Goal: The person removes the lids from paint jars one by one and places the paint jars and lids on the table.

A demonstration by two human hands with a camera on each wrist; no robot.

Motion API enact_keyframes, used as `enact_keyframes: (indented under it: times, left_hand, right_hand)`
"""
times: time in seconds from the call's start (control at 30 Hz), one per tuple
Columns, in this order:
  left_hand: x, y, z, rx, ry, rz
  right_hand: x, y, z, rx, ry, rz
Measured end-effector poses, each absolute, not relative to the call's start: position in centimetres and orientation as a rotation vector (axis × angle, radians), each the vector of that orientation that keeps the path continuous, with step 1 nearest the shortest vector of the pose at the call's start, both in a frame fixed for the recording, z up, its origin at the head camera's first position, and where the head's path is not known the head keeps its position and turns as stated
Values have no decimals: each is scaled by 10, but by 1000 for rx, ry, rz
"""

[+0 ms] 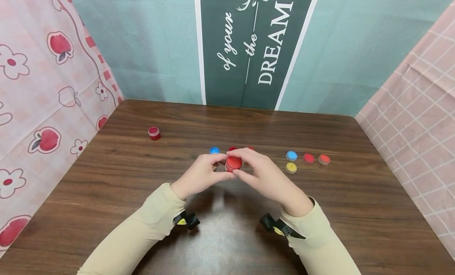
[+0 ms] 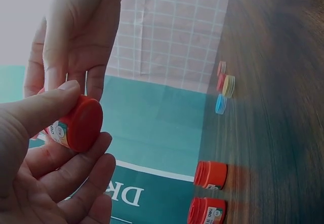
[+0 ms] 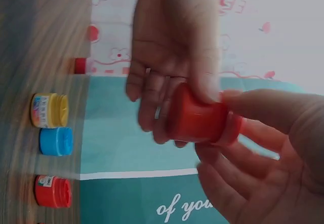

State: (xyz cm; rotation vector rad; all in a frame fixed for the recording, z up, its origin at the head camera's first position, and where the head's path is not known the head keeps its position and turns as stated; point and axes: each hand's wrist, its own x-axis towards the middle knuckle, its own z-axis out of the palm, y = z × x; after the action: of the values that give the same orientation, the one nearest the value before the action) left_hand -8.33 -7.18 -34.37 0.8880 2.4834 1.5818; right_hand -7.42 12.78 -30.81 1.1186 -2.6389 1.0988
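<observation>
Both hands hold a small red paint jar (image 1: 234, 163) above the table, in front of the body. My left hand (image 1: 204, 172) grips its body between thumb and fingers. From the other side, my right hand (image 1: 263, 174) pinches the jar's red lid (image 3: 234, 129), seen in the right wrist view. A printed label (image 2: 58, 133) shows on the jar in the left wrist view. Behind the hands stand lidless jars: a blue one (image 3: 55, 141), a yellow one (image 3: 49, 110), a red one (image 3: 53, 191) and an orange-red one (image 2: 211, 174). The hands partly hide this group in the head view.
Right of the hands lie loose lids: blue (image 1: 291, 155), yellow (image 1: 291, 168), red (image 1: 308, 158) and orange (image 1: 324, 159). A dark red jar (image 1: 154, 133) with its lid on stands at the far left of the wooden table (image 1: 106, 180). Cloth curtains (image 1: 142, 49) border the table.
</observation>
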Motion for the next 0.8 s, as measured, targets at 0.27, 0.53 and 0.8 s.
enact_keyframes:
  times: [0.27, 0.53, 0.8]
  left_hand:
    - [-83, -71, -344, 873, 2506, 1570]
    - [-84, -70, -346, 885, 2482, 1579]
    - [-85, -69, -347, 878, 2499, 1565]
  right_hand:
    - [-74, 122, -310, 939, -2702, 963]
    - [-74, 130, -307, 1133, -2663, 1048]
    - [-74, 125, -309, 1034, -2639, 1051]
